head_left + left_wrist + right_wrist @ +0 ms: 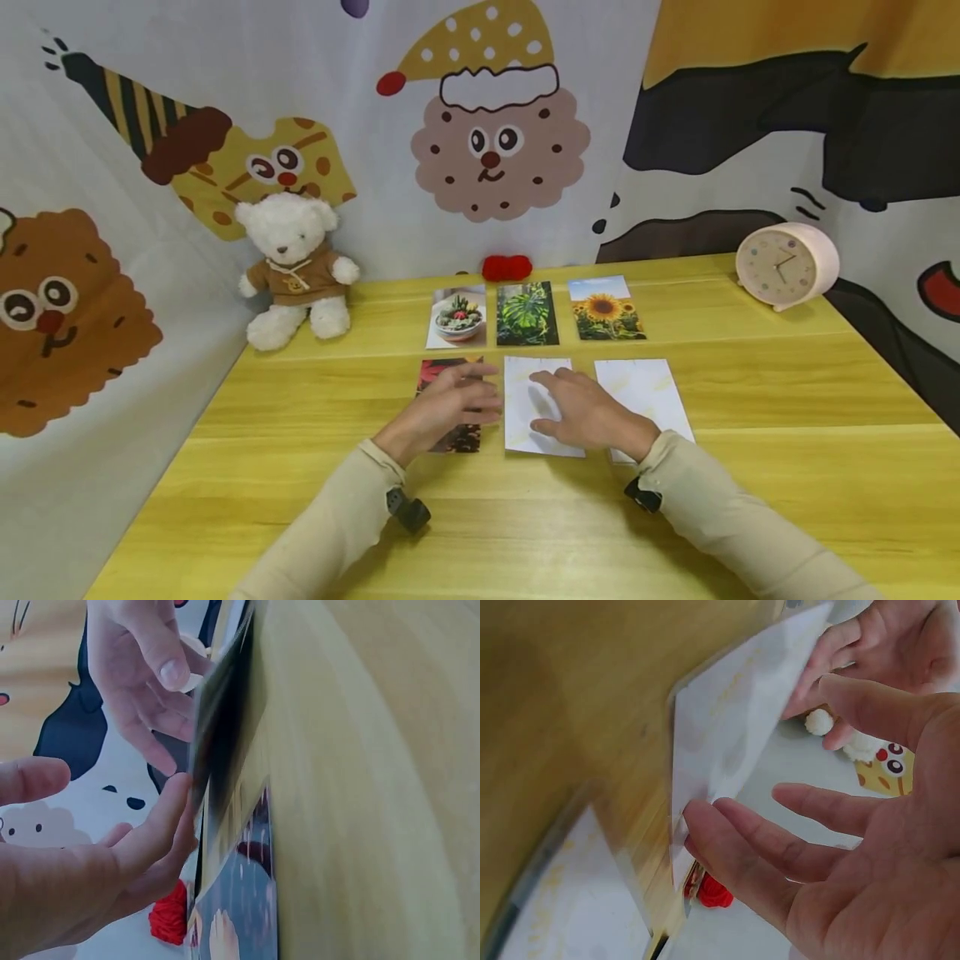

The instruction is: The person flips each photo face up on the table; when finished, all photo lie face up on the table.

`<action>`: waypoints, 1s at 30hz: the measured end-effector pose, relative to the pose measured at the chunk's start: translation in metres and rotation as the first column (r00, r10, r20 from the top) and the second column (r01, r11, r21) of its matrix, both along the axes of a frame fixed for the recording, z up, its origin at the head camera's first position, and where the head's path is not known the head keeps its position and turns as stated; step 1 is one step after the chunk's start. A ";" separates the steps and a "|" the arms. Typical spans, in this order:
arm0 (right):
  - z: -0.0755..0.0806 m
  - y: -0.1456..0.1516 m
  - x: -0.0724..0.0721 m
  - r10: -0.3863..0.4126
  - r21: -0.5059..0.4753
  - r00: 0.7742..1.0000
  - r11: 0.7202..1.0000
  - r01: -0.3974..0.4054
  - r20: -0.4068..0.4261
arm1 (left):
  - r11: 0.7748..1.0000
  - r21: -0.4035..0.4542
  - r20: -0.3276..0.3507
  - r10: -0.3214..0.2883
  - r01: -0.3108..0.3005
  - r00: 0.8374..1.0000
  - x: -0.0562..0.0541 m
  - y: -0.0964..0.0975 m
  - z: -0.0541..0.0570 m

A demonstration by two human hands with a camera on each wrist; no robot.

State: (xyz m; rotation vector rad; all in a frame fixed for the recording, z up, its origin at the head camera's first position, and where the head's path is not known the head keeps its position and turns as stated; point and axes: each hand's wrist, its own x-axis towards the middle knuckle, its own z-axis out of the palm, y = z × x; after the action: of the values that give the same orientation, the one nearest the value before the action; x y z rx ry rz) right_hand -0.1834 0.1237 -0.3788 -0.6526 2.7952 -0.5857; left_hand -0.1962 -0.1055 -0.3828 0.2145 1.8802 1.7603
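Observation:
Two hands are spread over the front row of cards on the table. My left hand (457, 404) hovers partly over a red-flower picture card (463, 440), its fingers reaching toward the middle card. My right hand (588, 408) is above the middle white-backed card (536, 437), with fingers and thumb spread apart. In the left wrist view the middle card (217, 705) looks tilted off the table, its dark side facing down. Fingertips of both hands are close to its edges; whether they touch I cannot tell. Another white-backed card (648, 387) lies to the right, partly behind my right hand.
Behind them lie a potted cactus card (459, 321), a green leaf card (527, 312) and a sunflower card (606, 310). A white teddy bear (292, 262) sits back left. A red fluffy item (506, 267) and a pink clock (787, 265) stand along the back.

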 end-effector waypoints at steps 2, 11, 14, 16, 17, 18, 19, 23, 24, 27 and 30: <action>0.000 -0.001 0.001 0.001 -0.002 1.000 1.000 -0.001 -0.001 | 1.000 0.014 0.006 0.010 -0.010 1.000 0.000 0.001 0.000; 0.001 -0.001 0.005 0.009 -0.004 0.999 1.000 -0.010 -0.034 | 0.999 0.045 0.003 0.020 -0.020 1.000 -0.002 0.003 -0.001; 0.002 -0.001 0.006 0.011 -0.003 0.999 1.000 -0.011 -0.048 | 0.999 0.047 -0.002 0.016 -0.016 1.000 -0.003 0.006 0.001; 0.002 -0.001 0.006 0.011 -0.007 0.998 1.000 -0.012 -0.054 | 0.999 0.047 -0.006 0.015 -0.014 1.000 -0.004 0.007 0.001; 0.002 -0.001 0.006 0.012 -0.010 0.998 1.000 -0.013 -0.056 | 0.999 0.045 -0.009 0.014 -0.013 1.000 -0.004 0.008 0.001; 0.002 -0.001 0.007 0.014 -0.015 0.998 1.000 -0.015 -0.058 | 0.999 0.041 -0.017 0.011 -0.010 1.000 -0.004 0.009 0.000; 0.002 -0.001 0.007 0.016 -0.018 0.998 1.000 -0.017 -0.059 | 0.999 0.035 -0.024 0.010 -0.010 1.000 -0.004 0.009 0.000; 0.003 -0.002 0.008 0.027 -0.027 0.998 0.999 -0.028 -0.050 | 1.000 0.011 -0.068 -0.014 0.015 0.998 -0.004 0.009 -0.003; 0.003 -0.002 0.008 0.028 -0.030 0.999 0.999 -0.029 -0.047 | 1.000 0.006 -0.080 -0.021 0.021 0.997 -0.005 0.010 -0.003; 0.005 -0.001 0.008 0.025 -0.044 0.999 0.999 -0.027 -0.042 | 1.000 0.005 -0.099 -0.030 0.031 0.995 -0.006 0.010 -0.004; 0.005 -0.001 0.007 0.023 -0.061 0.998 0.998 -0.026 -0.051 | 1.000 0.006 -0.106 -0.023 0.024 0.994 -0.005 0.011 -0.004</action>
State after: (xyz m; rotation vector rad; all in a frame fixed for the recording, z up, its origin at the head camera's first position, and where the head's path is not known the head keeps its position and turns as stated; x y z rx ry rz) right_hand -0.1763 0.1226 -0.3737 -0.7226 2.8209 -0.6616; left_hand -0.2017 -0.0947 -0.3871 0.3374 1.9372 1.7718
